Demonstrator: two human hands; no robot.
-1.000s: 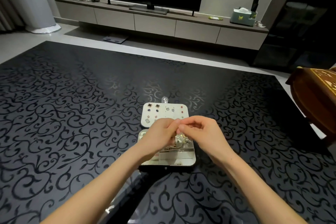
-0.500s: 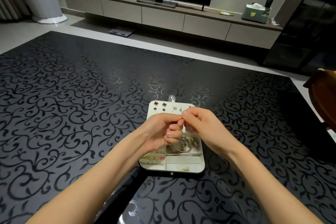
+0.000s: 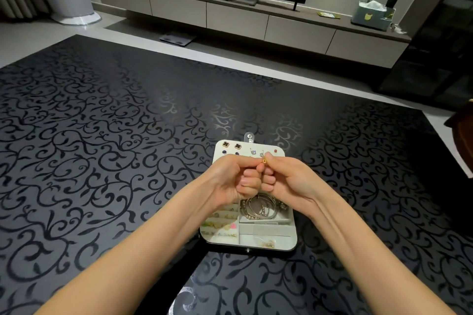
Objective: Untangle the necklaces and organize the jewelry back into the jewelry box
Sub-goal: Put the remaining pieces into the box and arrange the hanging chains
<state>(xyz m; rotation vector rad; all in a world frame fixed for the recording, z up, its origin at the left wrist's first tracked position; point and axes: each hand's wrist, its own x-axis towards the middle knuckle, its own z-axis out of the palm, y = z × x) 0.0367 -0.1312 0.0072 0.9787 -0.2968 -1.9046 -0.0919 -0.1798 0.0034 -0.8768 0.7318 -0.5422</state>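
Because the thing you are working on is so small, you hold it up close over the open jewelry box [image 3: 294, 235]. Your left hand [image 3: 231, 179] and right hand [image 3: 289, 179] are knuckle to knuckle, each thumb and forefinger pinched on a tiny gold piece [image 3: 264, 161] between them, the other fingers [image 3: 247, 181] curled into the palms. Whether a chain hangs from that piece is too fine to tell. Working directly above the tray looks sensible to me: anything that slips should land in the box and not on the glossy black scroll-patterned table [image 3: 102, 161], where a thin chain would be hard to find. The box lies flat open. Its lid panel [image 3: 267, 146], away from you, carries stud earrings, among them dark clover studs [image 3: 225, 144]. Its tray, nearest you, has a heap of bangles [image 3: 261, 208] in the upper right compartment, rings [image 3: 220, 220] tucked into the padded rows on the left, and a few small gold bits [image 3: 266, 243] in the lower right compartment. I judge the sorting partly done. No brand or writing is legible on the box. The green tissue holder [image 3: 372, 14] on the far cabinet shows only a cat-face emblem, no words.
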